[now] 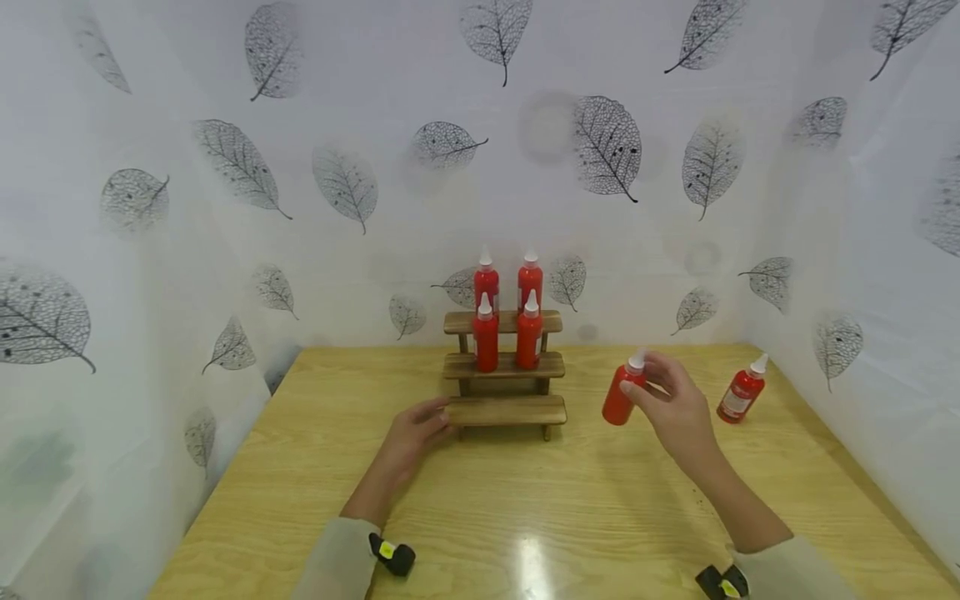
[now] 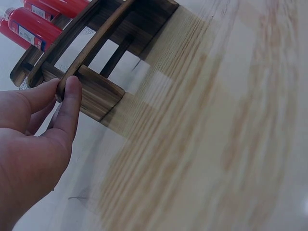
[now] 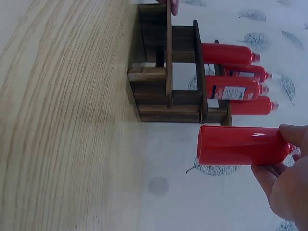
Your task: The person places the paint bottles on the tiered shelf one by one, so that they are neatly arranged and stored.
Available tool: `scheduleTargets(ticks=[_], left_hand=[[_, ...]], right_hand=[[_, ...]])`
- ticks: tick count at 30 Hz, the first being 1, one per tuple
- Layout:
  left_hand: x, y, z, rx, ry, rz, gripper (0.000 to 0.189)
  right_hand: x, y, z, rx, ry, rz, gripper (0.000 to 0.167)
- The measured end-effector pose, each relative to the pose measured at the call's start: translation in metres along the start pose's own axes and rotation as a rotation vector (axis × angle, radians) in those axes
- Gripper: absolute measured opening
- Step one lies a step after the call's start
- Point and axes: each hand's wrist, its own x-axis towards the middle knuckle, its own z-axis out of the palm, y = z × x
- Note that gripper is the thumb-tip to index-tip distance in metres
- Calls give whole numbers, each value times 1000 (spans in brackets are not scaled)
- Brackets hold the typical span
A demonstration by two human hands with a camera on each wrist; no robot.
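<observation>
A three-step wooden rack [image 1: 507,410] stands on the table, its lowest step bare. Two red squeeze bottles with white nozzle caps are on the middle step, one being the left bottle [image 1: 486,343]; two more, such as the rear bottle [image 1: 529,279], stand on the top step. My left hand [image 1: 415,433] pinches the left end of the lowest step between thumb and fingers, as the left wrist view shows. To the right of the rack, my right hand [image 1: 678,410] grips a red squeeze bottle [image 3: 240,145] near its cap, slightly tilted and raised off the table.
Another red squeeze bottle [image 1: 741,392] stands at the right of the table [image 1: 480,508], beyond my right hand. A white curtain [image 1: 375,283] printed with grey leaves surrounds the table at the back and sides.
</observation>
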Motion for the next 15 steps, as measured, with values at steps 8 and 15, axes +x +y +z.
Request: scheduleTargets(ticks=[8,15], left_hand=[[1,-1,0,-2,-9,-4,46],[0,-1,0,5,9,-2,45]], right_hand=[[12,-17,46,97,-89,-35,49],[23,-27,84,140,-141,-77,47]])
